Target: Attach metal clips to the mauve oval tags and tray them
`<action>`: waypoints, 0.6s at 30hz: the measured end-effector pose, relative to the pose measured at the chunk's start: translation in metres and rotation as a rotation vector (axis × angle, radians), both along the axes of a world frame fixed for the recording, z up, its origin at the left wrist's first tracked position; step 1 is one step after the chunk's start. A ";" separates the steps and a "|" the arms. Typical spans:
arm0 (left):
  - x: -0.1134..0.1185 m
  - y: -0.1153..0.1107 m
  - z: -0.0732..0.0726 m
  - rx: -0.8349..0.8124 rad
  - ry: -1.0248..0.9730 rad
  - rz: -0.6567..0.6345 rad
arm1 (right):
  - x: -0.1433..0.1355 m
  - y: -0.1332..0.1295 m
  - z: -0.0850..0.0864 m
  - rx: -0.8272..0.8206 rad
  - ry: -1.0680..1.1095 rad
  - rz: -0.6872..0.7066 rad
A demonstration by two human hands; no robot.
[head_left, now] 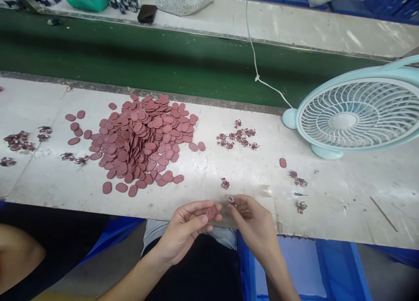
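My left hand (191, 226), at the table's front edge, holds a reddish oval disc (211, 212) between thumb and fingers. Just to its right, my right hand (250, 218) pinches a small dark red and white piece (232, 202). The two hands are apart. A large heap of the same oval discs (140, 135) lies on the white table beyond and left of my hands. One small figure-like piece (225, 183) sits just beyond my fingers, with a cluster of similar pieces (240, 137) farther back.
A light blue fan (343, 119) stands at the right, its white cord (255, 65) crossing the green belt (163, 65). A thin stick (383, 213) lies front right. Below the table is a blue crate (340, 266); another person's arm (19, 257) shows at the left.
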State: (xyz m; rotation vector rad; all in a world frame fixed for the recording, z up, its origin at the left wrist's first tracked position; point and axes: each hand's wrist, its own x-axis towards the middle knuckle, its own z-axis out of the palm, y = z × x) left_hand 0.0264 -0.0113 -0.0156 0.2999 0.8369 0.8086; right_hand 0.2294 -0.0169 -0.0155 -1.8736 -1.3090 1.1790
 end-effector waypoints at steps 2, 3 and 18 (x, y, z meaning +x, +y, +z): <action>0.001 -0.001 0.000 0.036 0.009 -0.014 | 0.002 -0.009 0.011 0.025 0.242 -0.057; 0.003 -0.002 0.000 0.059 0.018 -0.024 | 0.002 -0.013 0.017 0.033 0.344 -0.063; 0.009 -0.005 -0.001 0.139 0.078 -0.074 | -0.009 -0.020 0.042 -0.071 0.440 0.015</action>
